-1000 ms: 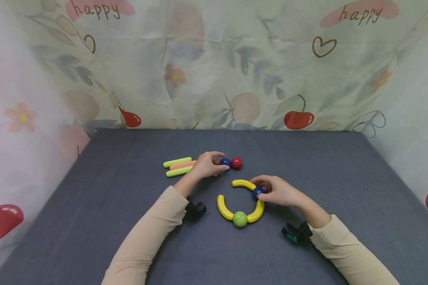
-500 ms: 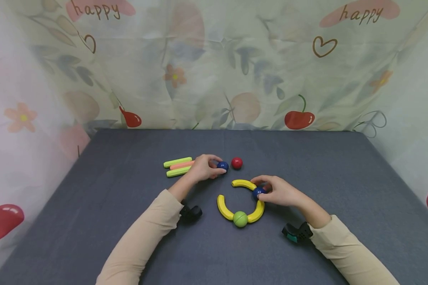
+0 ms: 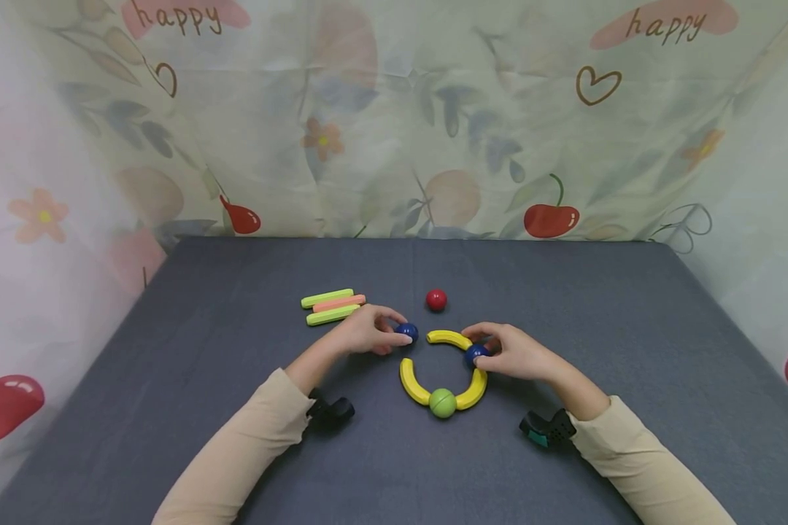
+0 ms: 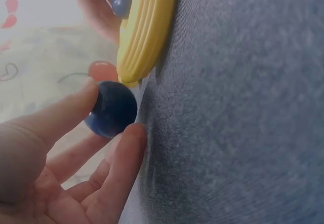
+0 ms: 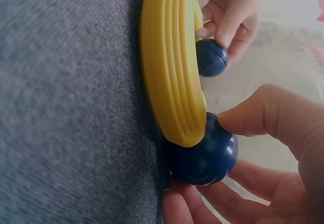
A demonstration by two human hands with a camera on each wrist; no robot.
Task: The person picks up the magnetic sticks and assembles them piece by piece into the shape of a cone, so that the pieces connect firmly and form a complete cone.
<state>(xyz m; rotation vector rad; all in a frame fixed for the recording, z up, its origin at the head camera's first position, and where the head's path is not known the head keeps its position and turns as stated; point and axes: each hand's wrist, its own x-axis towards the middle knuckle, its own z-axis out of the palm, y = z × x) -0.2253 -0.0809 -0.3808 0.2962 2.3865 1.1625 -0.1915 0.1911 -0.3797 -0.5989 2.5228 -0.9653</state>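
Observation:
My left hand (image 3: pixel 370 330) pinches a blue ball (image 4: pixel 112 109) between thumb and fingers, at the gap on the left of a ring of pieces. My right hand (image 3: pixel 514 352) grips a second blue ball (image 5: pixel 202 153) on the ring's right side. Three curved yellow pieces make up the ring: one at the upper side (image 3: pixel 449 337), one at lower left (image 3: pixel 414 382), one at lower right (image 3: pixel 472 390). A green ball (image 3: pixel 443 403) joins the two lower ones at the front. The right-hand ball touches the ends of the upper and lower-right pieces.
A red ball (image 3: pixel 436 300) sits alone behind the ring. Straight sticks, two yellow-green (image 3: pixel 327 298) and one orange (image 3: pixel 338 303), lie side by side at the back left. Dark grey cloth covers the table (image 3: pixel 565 292), and a printed curtain (image 3: pixel 394 146) hangs behind it.
My left hand has picked the blue ball from beside the red one and brought it nearer, to the ring's open left side. My right hand has stayed in place.

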